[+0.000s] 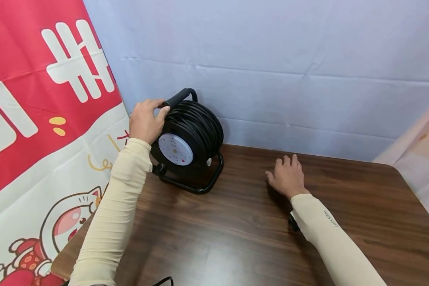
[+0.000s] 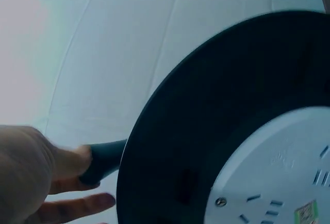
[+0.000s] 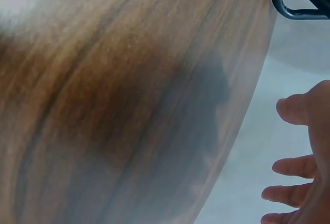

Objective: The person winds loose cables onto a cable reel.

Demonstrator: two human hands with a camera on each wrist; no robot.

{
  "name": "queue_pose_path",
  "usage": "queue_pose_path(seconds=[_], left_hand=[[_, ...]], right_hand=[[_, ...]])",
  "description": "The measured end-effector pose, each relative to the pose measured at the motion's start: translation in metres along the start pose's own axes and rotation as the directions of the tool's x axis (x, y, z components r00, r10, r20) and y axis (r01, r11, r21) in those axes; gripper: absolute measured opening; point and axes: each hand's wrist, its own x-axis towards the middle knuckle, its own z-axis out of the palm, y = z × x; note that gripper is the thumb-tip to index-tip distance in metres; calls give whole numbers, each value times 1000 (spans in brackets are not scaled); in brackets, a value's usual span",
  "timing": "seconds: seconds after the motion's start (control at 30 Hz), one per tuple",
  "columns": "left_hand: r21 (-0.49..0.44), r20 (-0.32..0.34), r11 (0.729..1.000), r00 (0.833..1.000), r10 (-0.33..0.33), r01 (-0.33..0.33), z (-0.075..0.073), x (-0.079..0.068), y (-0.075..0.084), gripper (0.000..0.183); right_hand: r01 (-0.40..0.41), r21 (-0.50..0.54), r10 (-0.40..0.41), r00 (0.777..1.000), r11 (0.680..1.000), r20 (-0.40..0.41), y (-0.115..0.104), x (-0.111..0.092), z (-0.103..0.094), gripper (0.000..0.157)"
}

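A black extension cable reel [image 1: 203, 129] stands upright at the back left of the table, its cable wound round the drum. A pale round socket panel [image 1: 175, 149] faces toward the left front. My left hand [image 1: 145, 120] holds the near end of the reel's top handle [image 1: 178, 98]. In the left wrist view, the thumb lies against the handle end [image 2: 103, 162], with fingers beyond and below it. Right of the reel, my right hand [image 1: 287, 176] is over the table with fingers spread and nothing in them.
The brown wooden table [image 1: 214, 222] ends at a pale cloth backdrop [image 1: 257, 71]. A red and white printed banner [image 1: 57, 131] hangs along the left side. A short black cable [image 1: 164, 281] shows at the bottom edge.
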Motion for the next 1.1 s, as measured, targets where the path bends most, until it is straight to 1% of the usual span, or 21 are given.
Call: queue_pose_path(seconds=[0.07,0.13,0.3,0.47,0.67,0.77,0.87,1.03,1.1], left_hand=[[-20,-10,1000,1000,8,-8,-1,-2,-3,39],[-29,-36,999,999,18,-19,-2,-3,-4,40],[1,-123,1000,992,27,-27,-6,-5,-3,40],[14,-159,1000,987,21,-19,-3,-2,8,41],[38,-217,997,973,72,-65,10,1,27,42],[37,-235,997,969,79,-72,16,1,32,42],[24,-234,998,970,67,-63,17,1,32,42],[-30,-156,999,987,36,-41,11,0,30,43],[-22,-141,997,988,68,-71,10,-1,33,45]], right_hand=[[2,10,-2,1000,1000,7,-3,0,1,62],[6,18,-6,1000,1000,12,-6,0,2,62],[19,27,-20,1000,999,9,-12,-1,2,62],[-4,15,4,1000,1000,15,-6,-6,-7,61],[-46,15,45,998,999,46,2,-12,-13,62],[-58,23,57,996,998,62,3,-16,-12,63],[-60,33,58,996,998,65,1,-17,-11,63],[-59,26,57,996,998,74,2,-19,-10,63],[-61,16,60,995,998,74,4,-19,-10,63]])
